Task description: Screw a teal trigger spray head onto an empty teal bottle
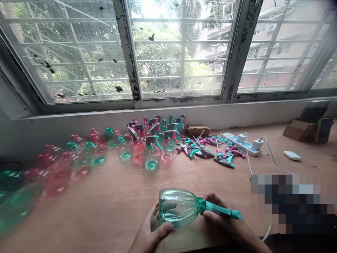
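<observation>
A clear green spray bottle [180,207] lies on its side in the air above the near edge of the table. My left hand [155,226] wraps round its wide base end, thumb on the near side. At the neck, my right hand [221,218] is closed on the teal and dark trigger spray head [222,210], which sits at the threaded mouth. Whether the head is fully screwed on cannot be seen. No dip tube is plainly visible inside the bottle.
Bottles with spray heads [151,154] stand in a group at the back centre. Headless green and pink bottles [97,154] fill the left. Loose spray heads [207,147] lie piled beside a power strip [242,143]. A cardboard box [300,130] and white mouse [292,155] are at right.
</observation>
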`<state>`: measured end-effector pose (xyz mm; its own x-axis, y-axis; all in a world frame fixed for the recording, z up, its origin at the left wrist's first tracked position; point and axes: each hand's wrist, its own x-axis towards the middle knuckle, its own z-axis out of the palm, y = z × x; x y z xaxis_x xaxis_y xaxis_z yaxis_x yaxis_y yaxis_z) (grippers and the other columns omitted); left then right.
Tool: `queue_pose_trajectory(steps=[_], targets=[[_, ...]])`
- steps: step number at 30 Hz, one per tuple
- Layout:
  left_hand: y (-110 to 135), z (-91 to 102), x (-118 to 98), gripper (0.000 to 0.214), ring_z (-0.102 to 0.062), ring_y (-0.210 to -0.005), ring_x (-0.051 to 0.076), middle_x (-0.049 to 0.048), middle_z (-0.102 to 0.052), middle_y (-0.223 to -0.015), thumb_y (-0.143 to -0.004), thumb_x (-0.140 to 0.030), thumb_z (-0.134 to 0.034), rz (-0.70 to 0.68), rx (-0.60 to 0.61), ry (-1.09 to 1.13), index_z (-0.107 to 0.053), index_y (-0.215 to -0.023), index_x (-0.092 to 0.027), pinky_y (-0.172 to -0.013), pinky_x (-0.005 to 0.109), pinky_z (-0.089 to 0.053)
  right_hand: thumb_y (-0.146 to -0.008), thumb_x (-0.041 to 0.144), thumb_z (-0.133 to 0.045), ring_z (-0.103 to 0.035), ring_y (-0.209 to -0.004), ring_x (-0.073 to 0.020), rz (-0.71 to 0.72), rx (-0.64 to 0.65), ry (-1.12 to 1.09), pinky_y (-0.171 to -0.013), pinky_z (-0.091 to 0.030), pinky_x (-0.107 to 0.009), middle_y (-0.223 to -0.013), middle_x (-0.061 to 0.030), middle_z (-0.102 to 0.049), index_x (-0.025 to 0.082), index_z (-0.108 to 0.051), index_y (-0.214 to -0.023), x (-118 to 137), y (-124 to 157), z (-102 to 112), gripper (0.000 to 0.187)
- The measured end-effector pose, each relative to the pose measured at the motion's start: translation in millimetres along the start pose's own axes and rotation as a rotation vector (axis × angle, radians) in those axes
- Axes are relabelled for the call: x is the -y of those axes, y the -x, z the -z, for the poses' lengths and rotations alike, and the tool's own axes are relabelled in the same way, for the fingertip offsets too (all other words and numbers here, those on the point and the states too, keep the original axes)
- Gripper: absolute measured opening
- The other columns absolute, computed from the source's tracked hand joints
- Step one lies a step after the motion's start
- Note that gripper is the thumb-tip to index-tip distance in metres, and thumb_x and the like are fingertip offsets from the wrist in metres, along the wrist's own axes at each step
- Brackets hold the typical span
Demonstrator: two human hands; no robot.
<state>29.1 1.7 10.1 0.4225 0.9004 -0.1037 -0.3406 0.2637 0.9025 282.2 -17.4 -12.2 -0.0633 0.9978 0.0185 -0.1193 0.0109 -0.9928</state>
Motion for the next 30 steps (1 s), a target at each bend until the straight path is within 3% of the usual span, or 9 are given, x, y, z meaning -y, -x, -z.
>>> queue_pose_trajectory(steps=[5, 10, 13, 17, 23, 30], targets=[[2, -5.3, -5, 0.057, -0.051, -0.136, 0.038, 0.0137, -0.068, -0.136, -0.079, -0.043, -0.079, 0.021, 0.014, 0.015, -0.062, -0.129, -0.022, -0.116, 0.047, -0.036, -0.071, 0.03, -0.084, -0.064, -0.06, -0.0177, 0.015, -0.021, -0.062, -0.057, -0.048, -0.026, -0.07, 0.0039, -0.073, 0.024, -0.069, -0.08, 3, 2, -3, 0.018], [6, -7.4, -5, 0.102, -0.051, -0.138, 0.036, 0.012, -0.057, -0.148, -0.065, -0.032, -0.091, -0.028, 0.01, 0.021, -0.036, -0.151, -0.03, -0.114, 0.044, -0.041, -0.074, 0.04, -0.083, -0.062, -0.059, -0.0182, -0.031, -0.021, -0.102, -0.059, -0.043, -0.028, -0.061, 0.0035, -0.075, 0.026, -0.074, -0.093, -1, 5, 1, 0.025], [7, -8.2, -4, 0.111, -0.053, -0.137, 0.034, 0.009, -0.057, -0.148, -0.063, -0.029, -0.092, -0.02, 0.0, 0.002, -0.029, -0.154, -0.034, -0.114, 0.041, -0.041, -0.078, 0.048, -0.077, -0.064, -0.058, -0.0199, 0.008, -0.008, -0.136, -0.059, -0.043, -0.03, -0.063, 0.0027, -0.076, 0.027, -0.074, -0.098, -3, 5, 4, 0.029], [2, -4.9, 0, 0.099, -0.054, -0.136, 0.034, 0.0129, -0.062, -0.142, -0.066, -0.031, -0.09, -0.069, -0.012, 0.002, -0.037, -0.15, -0.026, -0.116, 0.042, -0.039, -0.081, 0.047, -0.075, -0.065, -0.061, -0.0206, 0.047, 0.053, -0.054, -0.062, -0.045, -0.031, -0.069, 0.0004, -0.076, 0.027, -0.078, -0.096, -1, 7, 4, 0.026], [-2, 1.3, 6, 0.085, -0.061, -0.126, 0.041, 0.0159, -0.074, -0.124, -0.064, -0.038, -0.091, -0.042, -0.162, 0.0, -0.054, -0.139, -0.021, -0.111, 0.049, -0.042, -0.076, 0.046, -0.078, -0.072, -0.079, -0.0297, 0.056, 0.143, 0.125, -0.073, -0.054, -0.038, -0.084, -0.0071, -0.082, 0.028, -0.081, -0.101, 9, 15, -1, 0.031], [-2, -8.5, 10, 0.066, -0.053, -0.134, 0.041, 0.0127, -0.072, -0.129, -0.069, -0.052, -0.084, -0.031, -0.035, 0.171, -0.068, -0.126, -0.023, -0.116, 0.052, -0.037, -0.08, 0.043, -0.074, -0.071, -0.087, -0.0322, 0.071, 0.331, 0.26, -0.078, -0.053, -0.039, -0.092, -0.0072, -0.081, 0.026, -0.079, -0.103, 23, 13, -2, 0.029]])
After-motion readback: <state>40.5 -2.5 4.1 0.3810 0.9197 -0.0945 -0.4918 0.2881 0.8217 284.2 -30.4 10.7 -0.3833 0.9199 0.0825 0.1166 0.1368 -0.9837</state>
